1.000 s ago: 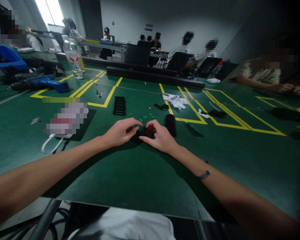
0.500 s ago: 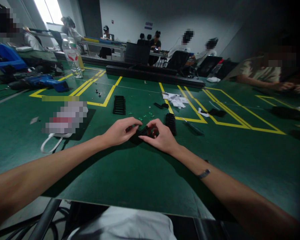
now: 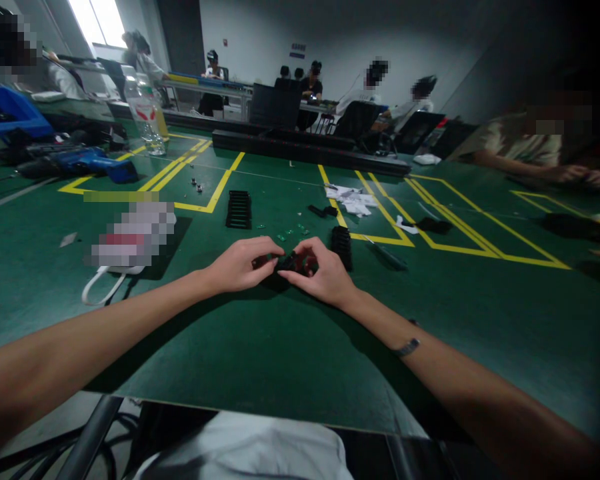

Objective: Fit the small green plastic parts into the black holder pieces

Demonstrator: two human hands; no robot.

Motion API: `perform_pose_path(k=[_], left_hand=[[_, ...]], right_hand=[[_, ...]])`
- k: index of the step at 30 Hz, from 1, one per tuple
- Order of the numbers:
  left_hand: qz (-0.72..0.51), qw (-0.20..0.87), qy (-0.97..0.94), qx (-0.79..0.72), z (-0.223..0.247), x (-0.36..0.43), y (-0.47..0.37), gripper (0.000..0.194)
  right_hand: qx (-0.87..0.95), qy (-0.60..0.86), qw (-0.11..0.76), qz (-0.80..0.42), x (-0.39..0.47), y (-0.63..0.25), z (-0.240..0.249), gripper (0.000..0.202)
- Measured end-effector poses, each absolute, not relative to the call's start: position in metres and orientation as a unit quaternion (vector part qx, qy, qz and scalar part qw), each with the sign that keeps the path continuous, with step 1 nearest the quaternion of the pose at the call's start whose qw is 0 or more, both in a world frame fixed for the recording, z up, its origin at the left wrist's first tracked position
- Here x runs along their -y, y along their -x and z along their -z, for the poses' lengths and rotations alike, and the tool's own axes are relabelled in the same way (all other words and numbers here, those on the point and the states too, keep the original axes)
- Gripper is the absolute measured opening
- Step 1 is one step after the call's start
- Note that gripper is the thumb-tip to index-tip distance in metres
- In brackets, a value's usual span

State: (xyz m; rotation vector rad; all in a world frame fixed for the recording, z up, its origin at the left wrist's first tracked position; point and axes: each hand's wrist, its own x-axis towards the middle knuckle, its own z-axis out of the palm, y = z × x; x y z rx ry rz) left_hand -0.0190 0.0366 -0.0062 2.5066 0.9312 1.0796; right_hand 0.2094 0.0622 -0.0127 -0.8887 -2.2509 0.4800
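My right hand (image 3: 323,273) grips a small black plastic part (image 3: 287,262) between thumb and fingers, just above the green table. Close by on its left is my left hand (image 3: 245,265), with thumb and fingertips brought together at the part's near end. Whatever lies between those left fingertips is too small to make out. Several tiny green circuit boards (image 3: 282,238) lie just beyond the hands. A black slotted rack (image 3: 239,209) rests beyond my left hand, and another black ribbed piece (image 3: 341,247) sits beside my right hand.
A screwdriver (image 3: 387,257) and white paper scraps (image 3: 353,200) lie to the right. On the left are a pale device with a cord loop (image 3: 100,288), a blue power drill (image 3: 93,163) and a water bottle (image 3: 147,120). A long black bar (image 3: 305,152) crosses the back. Other people sit around.
My left fingers have shifted slightly, thumb and fingertips moving a little at the black part. My right hand has stayed almost still, still holding it.
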Motion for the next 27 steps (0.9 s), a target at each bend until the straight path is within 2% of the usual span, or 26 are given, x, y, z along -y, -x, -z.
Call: perform_pose_path(k=[11, 19, 27], left_hand=[[-0.314, 0.124, -0.89, -0.306, 0.0048, -0.036, 0.0192, 0.033], [-0.316, 0.119, -0.891, -0.305, 0.0122, -0.0404, 0.0199, 0.027], [-0.345, 0.113, -0.88, -0.307, 0.0146, -0.0417, 0.019, 0.024]], right_hand=[[0.851, 0.344, 0.349, -0.187, -0.0616, -0.2089, 0.0108, 0.042], [0.871, 0.311, 0.331, -0.188, -0.0612, -0.2084, 0.0092, 0.024], [0.865, 0.309, 0.342, -0.196, -0.0632, -0.2082, 0.0134, 0.025]])
